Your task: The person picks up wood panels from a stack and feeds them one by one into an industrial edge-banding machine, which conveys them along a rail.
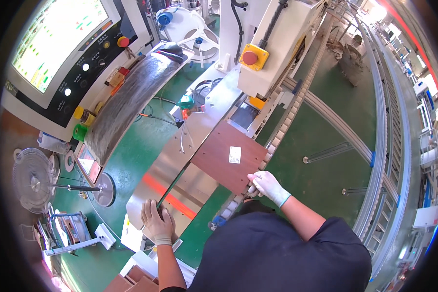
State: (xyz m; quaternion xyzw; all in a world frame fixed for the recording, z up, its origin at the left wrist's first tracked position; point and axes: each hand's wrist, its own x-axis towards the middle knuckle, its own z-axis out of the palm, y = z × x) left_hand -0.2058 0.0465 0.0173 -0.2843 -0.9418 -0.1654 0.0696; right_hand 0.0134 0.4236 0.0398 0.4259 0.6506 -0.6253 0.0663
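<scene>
I note the right hand [268, 187] curled at the brown panel's [218, 155] right edge, palm hidden; left hand [158, 225] lower left of it; I cannot tell either grip.

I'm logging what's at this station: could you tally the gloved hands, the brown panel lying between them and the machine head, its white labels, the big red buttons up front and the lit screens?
Gloved hands: 2 (left hand, right hand)
Brown panel: 1
White label: 1
Red buttons: 2 (console button, yellow-box button)
Lit screen: 1
Total: 7
</scene>
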